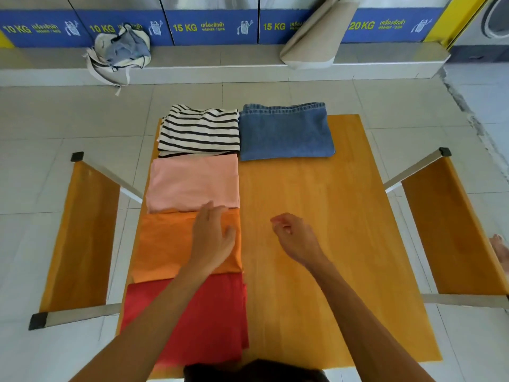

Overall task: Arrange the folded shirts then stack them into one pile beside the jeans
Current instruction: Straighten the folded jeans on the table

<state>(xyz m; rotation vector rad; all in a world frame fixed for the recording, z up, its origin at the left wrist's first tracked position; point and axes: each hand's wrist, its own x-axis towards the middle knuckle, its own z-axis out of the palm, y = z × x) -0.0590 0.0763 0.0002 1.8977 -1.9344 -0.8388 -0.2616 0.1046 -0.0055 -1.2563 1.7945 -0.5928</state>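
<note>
Folded shirts lie in a column down the left side of the wooden table [316,244]: a black-and-white striped shirt [199,130] farthest, then a pink shirt [192,181], an orange shirt [162,246] and a red shirt [198,318] nearest. Folded blue jeans [285,132] sit at the far end, right of the striped shirt. My left hand [212,238] rests flat and open on the orange shirt, fingertips reaching the pink shirt's near edge. My right hand [294,238] hovers over bare table right of the orange shirt, fingers loosely curled, holding nothing.
Two wooden benches flank the table, the left bench [80,235] and the right bench [451,230]. On the step by the washers lie a cloth bag [121,51] and a beige bag [314,40]. Someone's foot [500,250] shows at the right edge.
</note>
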